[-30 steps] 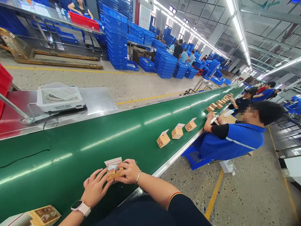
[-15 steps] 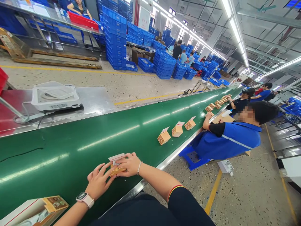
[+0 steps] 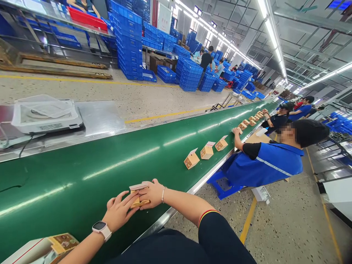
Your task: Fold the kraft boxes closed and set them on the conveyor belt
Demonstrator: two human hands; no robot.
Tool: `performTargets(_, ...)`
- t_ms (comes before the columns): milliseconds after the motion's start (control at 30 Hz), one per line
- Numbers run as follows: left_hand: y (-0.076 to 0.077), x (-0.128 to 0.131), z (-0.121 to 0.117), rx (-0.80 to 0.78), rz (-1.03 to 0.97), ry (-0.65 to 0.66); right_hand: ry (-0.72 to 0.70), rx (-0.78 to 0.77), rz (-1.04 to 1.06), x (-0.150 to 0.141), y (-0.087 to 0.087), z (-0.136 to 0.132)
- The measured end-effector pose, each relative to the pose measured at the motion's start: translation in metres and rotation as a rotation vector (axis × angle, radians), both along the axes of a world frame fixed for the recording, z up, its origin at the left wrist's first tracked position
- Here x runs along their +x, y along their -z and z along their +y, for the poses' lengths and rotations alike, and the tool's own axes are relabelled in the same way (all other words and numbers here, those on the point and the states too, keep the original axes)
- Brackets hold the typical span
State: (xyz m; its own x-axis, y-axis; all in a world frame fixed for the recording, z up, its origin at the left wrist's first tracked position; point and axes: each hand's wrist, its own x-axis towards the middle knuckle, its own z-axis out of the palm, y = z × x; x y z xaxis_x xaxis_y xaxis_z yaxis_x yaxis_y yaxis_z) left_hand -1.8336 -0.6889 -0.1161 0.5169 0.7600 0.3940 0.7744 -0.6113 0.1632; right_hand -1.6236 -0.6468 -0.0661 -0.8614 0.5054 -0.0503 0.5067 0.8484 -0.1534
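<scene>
Both my hands rest on the green conveyor belt [image 3: 82,172], around a small kraft cardboard box [image 3: 139,196]. My left hand [image 3: 119,211], with a white smartwatch on the wrist, presses the box from the left. My right hand [image 3: 152,194], with a thin bracelet, grips it from the right and above. The box's white-edged flap lies nearly flat on top, and my fingers hide part of the box. Three similar small boxes [image 3: 207,151] stand farther along the belt. An open carton [image 3: 46,251] sits at the lower left, just beyond my left forearm.
A co-worker in a blue smock [image 3: 266,165] sits at the belt's right edge, one hand on a box in a row. A white scale [image 3: 45,115] stands on a steel table [image 3: 101,115]. Stacks of blue crates [image 3: 129,44] fill the far side.
The box's flap has folded down from a raised slant to nearly flat under my hands. The whole view has shifted slightly, and the open carton sits lower in the frame.
</scene>
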Motion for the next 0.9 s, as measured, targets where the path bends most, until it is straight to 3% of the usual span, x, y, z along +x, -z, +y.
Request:
performTargets(200,0.005,0.015,0.001,0.104,-0.048,-0.005,0.061,0.113,0.187,0.021,0.026,0.001)
performTargets(300,0.007,0.021,0.005,0.129,-0.128,-0.061,0.043,0.109,0.369,0.028,0.026,0.005)
performTargets(467,-0.009,0.044,0.012,-0.089,-0.09,-0.044,0.255,-0.004,0.637,0.056,0.018,-0.004)
performTargets(600,-0.019,0.061,0.023,-0.183,-0.111,-0.04,0.312,-0.084,0.705,0.074,0.034,0.0)
performTargets(767,-0.025,0.078,0.031,-0.239,-0.208,-0.02,0.498,-0.288,0.937,0.065,0.051,0.009)
performTargets(900,-0.016,0.096,0.029,-0.232,-0.473,-0.161,0.713,-0.341,1.063,0.054,0.059,0.006)
